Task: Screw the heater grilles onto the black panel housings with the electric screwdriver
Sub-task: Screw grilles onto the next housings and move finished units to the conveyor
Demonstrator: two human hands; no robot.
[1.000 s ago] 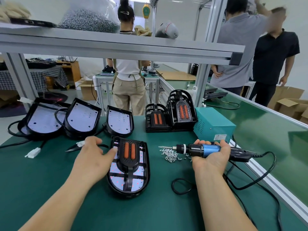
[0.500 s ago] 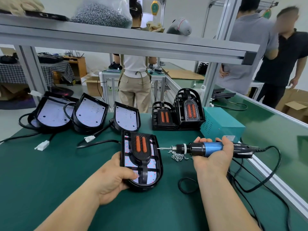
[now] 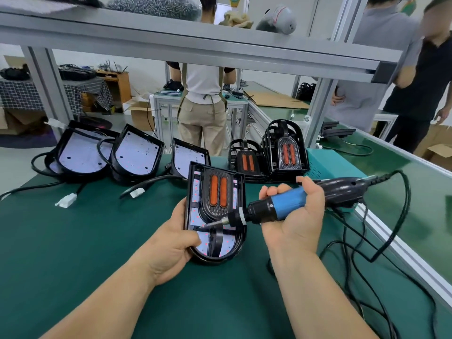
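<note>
left grip [image 3: 171,243] curled on panel housing [image 3: 242,189] edge, drawn nearer on desk [image 3: 73,241]. right grip [image 3: 296,216] wraps electric screwdriver [image 3: 288,201]; bit now swung onto heater grille [image 3: 217,192] lower mount: driving likely starts.

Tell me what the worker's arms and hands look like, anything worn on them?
Nothing worn shows. The left hand and right hand are ungloved, no ring visible; the left forearm and right forearm are bare down to the frame's edge: no sleeve, watch or band.
</note>
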